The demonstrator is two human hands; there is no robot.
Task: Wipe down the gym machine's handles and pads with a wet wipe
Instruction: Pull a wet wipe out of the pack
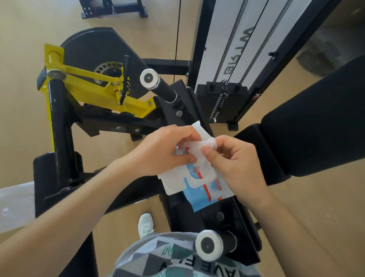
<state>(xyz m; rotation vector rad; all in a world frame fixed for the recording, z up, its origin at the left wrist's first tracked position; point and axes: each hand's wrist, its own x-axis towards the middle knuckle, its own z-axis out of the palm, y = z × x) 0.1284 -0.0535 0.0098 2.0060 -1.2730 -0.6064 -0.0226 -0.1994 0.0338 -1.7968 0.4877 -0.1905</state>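
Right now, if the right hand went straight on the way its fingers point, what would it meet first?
The right hand pinches the wet wipe; straight beyond it, it would probably meet the left hand gripping the wipe pack, seemingly at similar depth.

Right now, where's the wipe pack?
Head view, centre: the pack is between the hands, above the black frame. The left hand holds it and the right hand pinches a wipe from it.
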